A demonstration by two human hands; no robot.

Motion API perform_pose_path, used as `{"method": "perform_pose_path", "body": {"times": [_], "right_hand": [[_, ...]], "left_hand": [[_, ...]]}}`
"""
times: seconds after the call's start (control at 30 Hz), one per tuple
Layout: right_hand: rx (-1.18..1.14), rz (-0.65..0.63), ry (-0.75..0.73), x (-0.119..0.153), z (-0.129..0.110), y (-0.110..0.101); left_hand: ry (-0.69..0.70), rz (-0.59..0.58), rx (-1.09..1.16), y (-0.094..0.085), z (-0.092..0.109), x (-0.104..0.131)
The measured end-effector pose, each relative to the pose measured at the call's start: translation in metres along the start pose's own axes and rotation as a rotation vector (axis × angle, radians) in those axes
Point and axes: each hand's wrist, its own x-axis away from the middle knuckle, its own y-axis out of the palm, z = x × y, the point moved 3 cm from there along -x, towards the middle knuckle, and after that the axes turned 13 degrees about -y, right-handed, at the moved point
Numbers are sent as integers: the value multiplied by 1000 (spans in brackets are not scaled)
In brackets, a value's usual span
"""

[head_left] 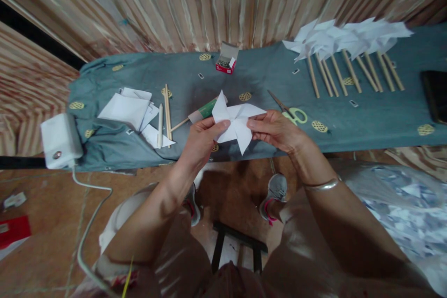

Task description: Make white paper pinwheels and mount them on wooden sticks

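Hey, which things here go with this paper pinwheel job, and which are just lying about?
Likely the job's: held pinwheel, paper, loose sticks, red box, scissors, mounted pinwheels.
Probably just lying about: white device, black object, red item on the floor.

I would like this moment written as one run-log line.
left hand: grips paper pinwheel | right hand: grips its opposite side | scissors: on cloth | red box: open
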Motion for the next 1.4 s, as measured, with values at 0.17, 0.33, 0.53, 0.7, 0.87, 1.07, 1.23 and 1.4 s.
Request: {"method": "perform_pose_path", "body": {"times": [0.17,0.33,0.53,0.7,0.87,1.07,1.23,1.4], "right_hand": [[36,0,-8,-1,1,0],[62,-1,-21,-2,2,0],[68,47,4,-1,-1,2],[104,55,6,0,-3,3],[149,41,-22,1,-4,3],[190,28,-48,1,-4,3],[180,18,-44,2,-4,5],[191,5,-59,1,-4,5]], "left_hand": [[5,-1,-19,-1,-1,1],[6,-11,-12,0,0,3],[10,-8,-46,-1,-2,3],[29,-5,-72,-3,-2,2],[37,-1,-85,-3,-1,3],[105,72,-165,-2,2,7],[152,122,-190,-2,3,6],[146,135,-173,-2,3,5]]}}
